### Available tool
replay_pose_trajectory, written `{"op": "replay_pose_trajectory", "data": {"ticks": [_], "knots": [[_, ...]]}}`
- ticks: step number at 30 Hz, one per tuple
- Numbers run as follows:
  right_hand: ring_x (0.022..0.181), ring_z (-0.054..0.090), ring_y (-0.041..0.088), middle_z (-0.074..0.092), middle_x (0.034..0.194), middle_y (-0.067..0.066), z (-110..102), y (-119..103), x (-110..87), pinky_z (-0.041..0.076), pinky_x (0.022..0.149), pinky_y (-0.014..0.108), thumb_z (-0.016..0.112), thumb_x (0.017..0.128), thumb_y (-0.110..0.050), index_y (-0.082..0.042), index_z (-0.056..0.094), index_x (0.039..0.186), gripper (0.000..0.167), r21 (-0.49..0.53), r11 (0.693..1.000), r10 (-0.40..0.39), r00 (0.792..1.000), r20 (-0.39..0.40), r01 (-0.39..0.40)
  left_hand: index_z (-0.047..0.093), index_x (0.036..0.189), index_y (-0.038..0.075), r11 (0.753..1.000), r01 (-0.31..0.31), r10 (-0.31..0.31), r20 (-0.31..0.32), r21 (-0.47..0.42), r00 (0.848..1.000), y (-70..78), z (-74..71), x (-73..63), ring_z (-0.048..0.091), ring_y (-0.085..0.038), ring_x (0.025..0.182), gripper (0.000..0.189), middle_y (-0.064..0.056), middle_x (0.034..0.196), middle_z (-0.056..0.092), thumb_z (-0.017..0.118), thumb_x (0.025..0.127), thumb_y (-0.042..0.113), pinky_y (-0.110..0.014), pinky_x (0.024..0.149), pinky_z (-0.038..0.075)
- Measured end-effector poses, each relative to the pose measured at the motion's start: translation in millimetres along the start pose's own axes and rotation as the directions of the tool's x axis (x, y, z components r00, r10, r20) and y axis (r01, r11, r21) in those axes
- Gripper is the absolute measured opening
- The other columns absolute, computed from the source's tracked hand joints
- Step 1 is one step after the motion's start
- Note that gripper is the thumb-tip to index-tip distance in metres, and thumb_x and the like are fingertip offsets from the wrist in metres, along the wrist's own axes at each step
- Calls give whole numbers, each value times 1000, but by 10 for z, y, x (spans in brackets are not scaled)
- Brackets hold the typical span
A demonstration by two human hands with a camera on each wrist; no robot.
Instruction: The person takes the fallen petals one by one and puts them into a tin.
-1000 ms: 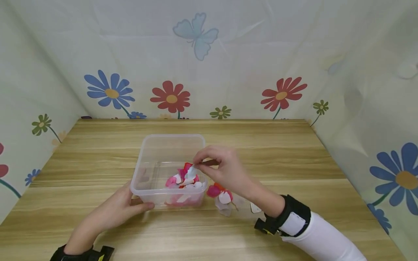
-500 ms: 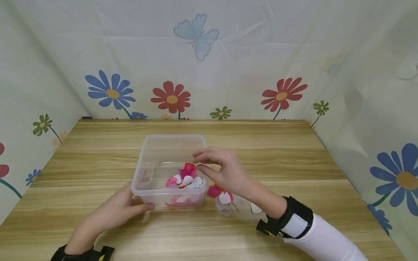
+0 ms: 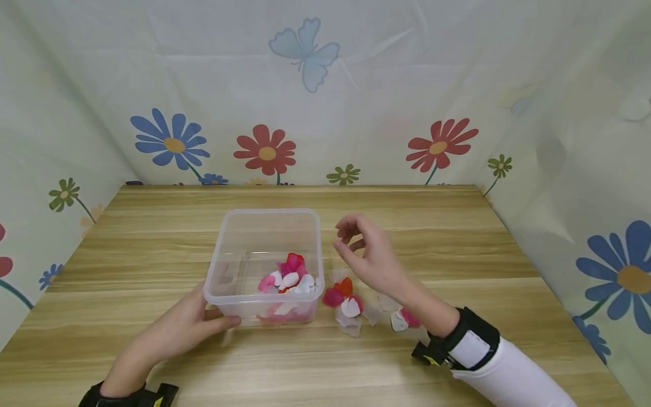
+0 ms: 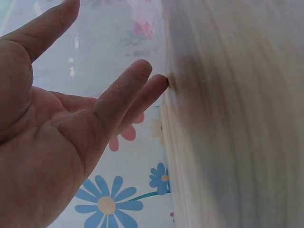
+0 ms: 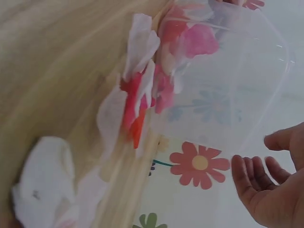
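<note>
A clear plastic box point(image 3: 263, 299) stands left of the table's middle. Fabric flower petals point(image 3: 291, 281) in pink, red and white lie in its right half. My left hand point(image 3: 188, 325) is at the box's near left side, thumb along the front wall; in the left wrist view its fingers point(image 4: 124, 90) reach out fairly straight. To the right of the box my right hand point(image 3: 373, 257) hangs in the air with loosely bent fingers and nothing between them. Below it, a small heap of petals point(image 3: 344, 291) lies on the wood close beside the box.
More white and pink petals point(image 3: 399, 321) lie farther right, partly behind the right forearm. Pale, translucent petals point(image 3: 373, 314) are spread between the two groups. The wooden table point(image 3: 152, 226) meets a flower-printed cloth point(image 3: 376, 85) at its back and sides.
The right hand has let go of a pale petal over the box and moved right, out past the rim. That petal now lies among the others inside. The left hand stays put.
</note>
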State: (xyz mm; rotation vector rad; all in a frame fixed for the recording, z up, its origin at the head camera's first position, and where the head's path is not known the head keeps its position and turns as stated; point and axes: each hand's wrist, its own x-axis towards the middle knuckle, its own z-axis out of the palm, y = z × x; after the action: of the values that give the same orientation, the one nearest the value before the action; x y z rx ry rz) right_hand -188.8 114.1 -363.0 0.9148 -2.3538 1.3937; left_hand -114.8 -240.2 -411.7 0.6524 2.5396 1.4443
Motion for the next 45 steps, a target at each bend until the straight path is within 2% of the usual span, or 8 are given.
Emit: {"op": "replay_pose_trajectory", "data": {"ticks": [4,10,18,22,25,33,38,45], "knots": [[85,61,18,63,96,7,-21,78,-41,59,69,31,73,93,1,-1,61,112,23,-65,995,86,993,82,-81,18,162,14,1000,-1,1,-1,-7,1000,4,-2,-2,54,-39,126,96,-23,149,43,82,91,22,-44,94,55],[84,60,16,62,92,0,-46,170,-92,56,68,30,73,94,-3,-4,63,107,17,-105,988,138,962,236,-116,18,163,14,1000,-8,8,1,-14,1000,-1,0,0,54,-40,127,95,-25,150,42,81,91,20,-43,94,55],[81,59,16,63,86,-5,-75,247,-167,55,71,32,76,90,-3,-7,69,94,10,-174,981,165,847,506,-87,18,163,16,1000,-1,1,-3,9,1000,11,-4,-7,54,-40,127,96,-24,150,42,81,91,21,-45,95,55],[82,60,21,66,89,-1,-90,265,-197,55,70,29,80,85,1,-8,70,94,16,-183,981,163,796,582,-67,18,163,16,1000,5,-5,-3,2,1000,11,1,-6,54,-40,127,96,-25,150,42,81,91,20,-44,94,55],[83,60,20,67,92,1,-81,274,-229,55,70,27,81,82,4,-9,71,95,21,-187,981,162,771,615,-57,18,163,15,1000,2,-2,-3,-8,1000,7,3,-3,54,-41,127,96,-25,150,42,81,91,19,-43,94,55],[85,60,13,67,97,-2,-9,309,-300,53,75,27,85,78,4,-8,73,101,28,-249,968,180,746,641,-19,19,162,14,1000,12,-12,-1,-11,1000,0,3,-6,53,-42,128,95,-25,150,41,81,91,20,-43,93,56],[88,60,13,67,98,-4,7,300,-309,53,79,29,85,78,2,-9,74,101,28,-289,957,181,746,641,16,20,162,14,1000,11,-11,-1,-1,1000,1,0,-4,54,-40,127,95,-24,148,44,82,91,21,-45,94,55],[82,58,11,64,89,-6,16,295,-302,51,73,26,83,79,5,-13,74,91,24,-270,963,174,744,645,9,20,161,14,1000,9,-9,-6,16,1000,7,-6,-3,55,-38,126,95,-23,148,45,82,90,22,-47,95,55]]}}
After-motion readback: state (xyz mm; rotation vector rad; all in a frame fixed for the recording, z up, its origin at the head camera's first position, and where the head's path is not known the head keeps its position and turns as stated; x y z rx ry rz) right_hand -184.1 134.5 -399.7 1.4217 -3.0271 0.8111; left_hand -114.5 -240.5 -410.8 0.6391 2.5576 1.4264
